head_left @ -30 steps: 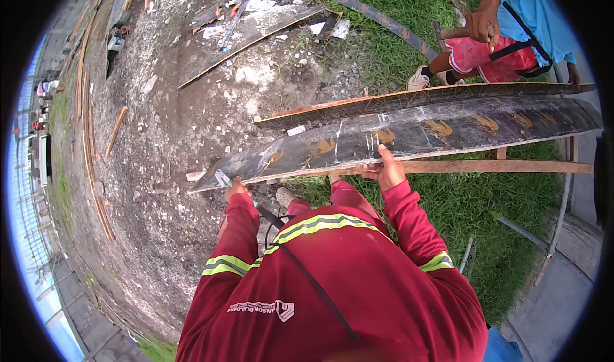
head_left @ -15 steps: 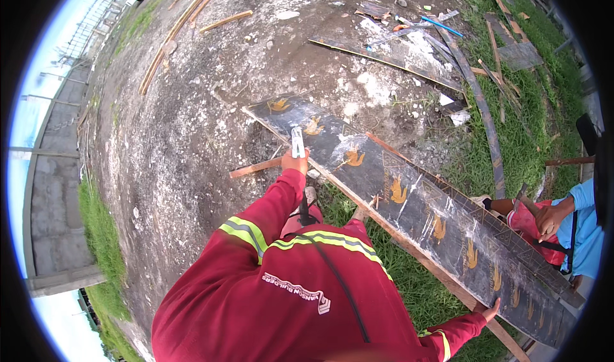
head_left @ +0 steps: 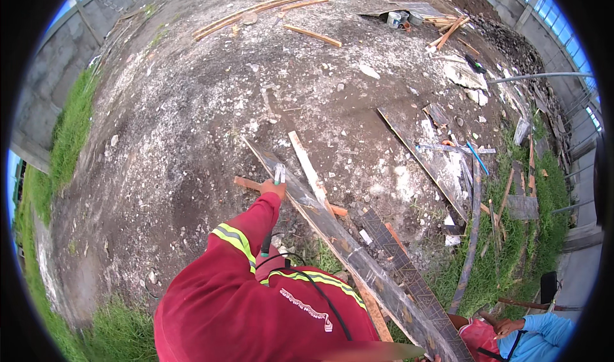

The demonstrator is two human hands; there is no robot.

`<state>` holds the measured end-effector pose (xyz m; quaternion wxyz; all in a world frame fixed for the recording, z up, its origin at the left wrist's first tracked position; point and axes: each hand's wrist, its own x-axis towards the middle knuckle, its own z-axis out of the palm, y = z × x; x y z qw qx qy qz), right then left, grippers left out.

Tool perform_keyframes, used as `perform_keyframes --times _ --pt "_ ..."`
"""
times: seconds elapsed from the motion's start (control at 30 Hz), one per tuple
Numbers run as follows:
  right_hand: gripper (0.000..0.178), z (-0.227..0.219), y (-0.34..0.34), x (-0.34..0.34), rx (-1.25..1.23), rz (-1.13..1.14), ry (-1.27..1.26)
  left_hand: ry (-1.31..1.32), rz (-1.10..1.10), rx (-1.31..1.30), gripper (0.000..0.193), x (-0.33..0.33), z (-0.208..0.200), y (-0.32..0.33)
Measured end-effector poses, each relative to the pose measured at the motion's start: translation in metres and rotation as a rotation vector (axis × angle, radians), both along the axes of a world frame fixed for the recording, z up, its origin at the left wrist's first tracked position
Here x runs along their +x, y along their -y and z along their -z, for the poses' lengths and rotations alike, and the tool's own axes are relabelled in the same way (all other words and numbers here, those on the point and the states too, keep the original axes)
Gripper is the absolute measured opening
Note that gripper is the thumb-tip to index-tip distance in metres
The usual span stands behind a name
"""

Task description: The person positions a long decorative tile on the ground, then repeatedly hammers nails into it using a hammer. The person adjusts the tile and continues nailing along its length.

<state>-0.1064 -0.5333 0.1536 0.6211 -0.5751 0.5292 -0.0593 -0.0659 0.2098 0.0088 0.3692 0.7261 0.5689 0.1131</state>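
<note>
My left hand [head_left: 274,188] is closed around a claw hammer [head_left: 279,173], gripping it close to its silver pronged head. That hand is at the long edge of a dark plywood panel [head_left: 355,253], near the panel's far end. Tilted, the panel looks narrow and runs from there down to the lower right. A wooden strip lies along its near edge. My right hand is out of view. Beyond the panel lies a second dark board with a line pattern [head_left: 409,269]. At lower right a co-worker's hand [head_left: 507,327] shows beside a blue sleeve.
A whitish wood strip [head_left: 307,165] and a brown wood piece [head_left: 248,183] lie by the panel's far end. Farther right are a long plank [head_left: 422,164], a curved strip [head_left: 472,240] and a blue tube [head_left: 476,157]. Buckets [head_left: 394,20] and lumber lie far back on rubble-strewn ground.
The panel has turned from showing its broad printed face to a narrow tilt, revealing the whitish strip behind it. My right hand has gone out of view. The view has swung toward the farther ground.
</note>
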Motion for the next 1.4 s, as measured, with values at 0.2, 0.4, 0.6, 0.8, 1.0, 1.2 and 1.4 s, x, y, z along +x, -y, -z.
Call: perform_keyframes --times 0.2,0.4,0.6,0.8,1.0,1.2,1.4 --pt "0.023 -0.005 -0.187 0.024 0.015 -0.105 0.026 0.042 -0.076 -0.011 0.038 -0.006 0.004 -0.177" --pt "0.022 -0.023 -0.326 0.035 0.071 -0.173 0.056 0.036 -0.135 0.069 0.037 -0.021 -0.035 -0.331" --pt "0.022 -0.019 -0.448 0.057 0.051 -0.149 0.070 0.040 -0.155 0.106 0.039 -0.010 -0.079 -0.448" --pt "0.020 0.003 -0.549 0.113 0.133 -0.223 0.019 -0.091 -0.088 0.111 0.044 0.035 -0.073 -0.564" --pt "0.022 0.031 -0.686 0.206 0.158 -0.209 -0.099 -0.285 -0.039 0.072 0.052 0.132 -0.032 -0.704" --pt "0.019 0.017 -0.851 0.281 0.144 -0.096 -0.017 -0.362 -0.111 0.041 0.057 0.188 -0.039 -0.859" --pt "0.019 0.009 -0.996 0.344 0.266 -0.183 0.004 -0.337 -0.233 0.152 0.054 0.215 -0.107 -1.004"
